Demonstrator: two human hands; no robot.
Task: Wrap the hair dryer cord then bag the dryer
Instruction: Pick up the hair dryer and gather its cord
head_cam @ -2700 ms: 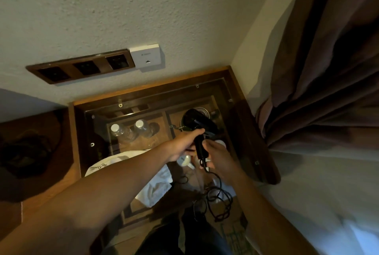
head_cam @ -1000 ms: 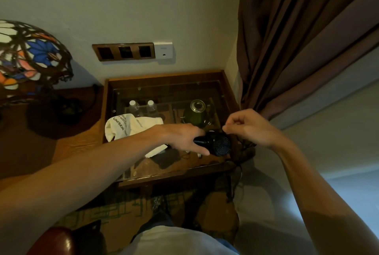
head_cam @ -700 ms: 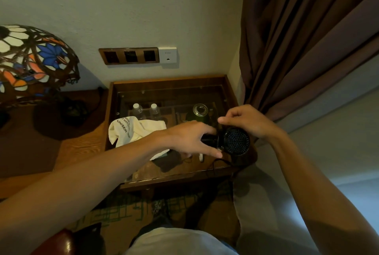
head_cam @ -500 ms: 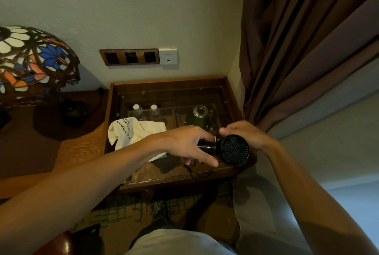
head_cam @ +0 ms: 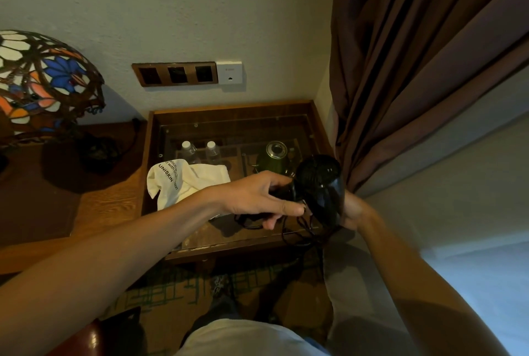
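Note:
The black hair dryer [head_cam: 322,186] is held above the front right of the glass-topped side table [head_cam: 289,110]. My left hand [head_cam: 257,198] is shut on its handle. My right hand [head_cam: 353,208] sits behind the dryer's body, mostly hidden, and what it grips cannot be seen. The black cord [head_cam: 297,229] hangs in loose loops under the handle, down to the table's front edge. A white cloth bag [head_cam: 186,181] printed "UNISKIN" lies crumpled on the table's left half.
Under the glass stand two water bottles [head_cam: 200,150] and a green kettle [head_cam: 273,158]. A stained-glass lamp [head_cam: 43,83] stands on the wooden desk to the left. A wall socket panel [head_cam: 176,73] is above the table. Brown curtains [head_cam: 415,54] hang at the right.
The dryer has been turned so its grille points up and away instead of toward me. My right hand has gone from the dryer's top to behind its body. Cord loops now hang below.

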